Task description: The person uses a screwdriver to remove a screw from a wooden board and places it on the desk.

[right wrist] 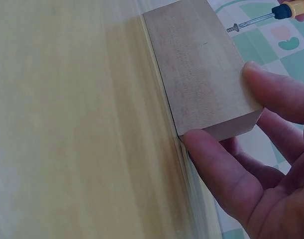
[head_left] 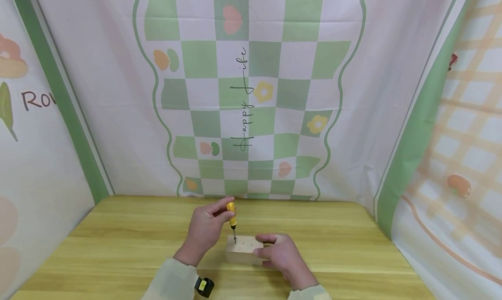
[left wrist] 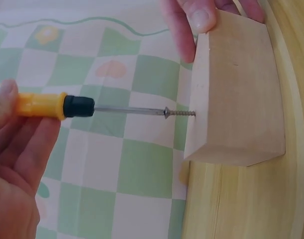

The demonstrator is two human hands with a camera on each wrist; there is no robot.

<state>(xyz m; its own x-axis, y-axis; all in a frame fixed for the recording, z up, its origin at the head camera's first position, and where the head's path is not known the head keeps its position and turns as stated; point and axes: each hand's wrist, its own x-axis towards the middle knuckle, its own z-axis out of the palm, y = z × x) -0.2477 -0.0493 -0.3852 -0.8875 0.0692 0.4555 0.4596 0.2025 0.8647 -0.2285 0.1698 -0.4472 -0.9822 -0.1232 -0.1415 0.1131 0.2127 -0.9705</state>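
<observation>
A pale wooden block (head_left: 244, 258) sits on the table, with a few small dark marks on its top face. My left hand (head_left: 205, 229) grips the yellow handle of a screwdriver (left wrist: 40, 105), which stands nearly upright over the block's left part. Its metal shaft meets the head of a screw (left wrist: 180, 113); the screw's tip is in the block and much of its thread shows outside. With fingers and thumb, my right hand (head_left: 283, 255) holds the block's right end. In the right wrist view, the fingers touch the block's edge and near corner.
The wood-grain table (head_left: 125, 243) extends to both sides of the block. A checkered green-and-white cloth (head_left: 262, 121) hangs behind it, with more printed cloth at left and right. A black device with a yellow label (head_left: 204, 287) is at the left sleeve.
</observation>
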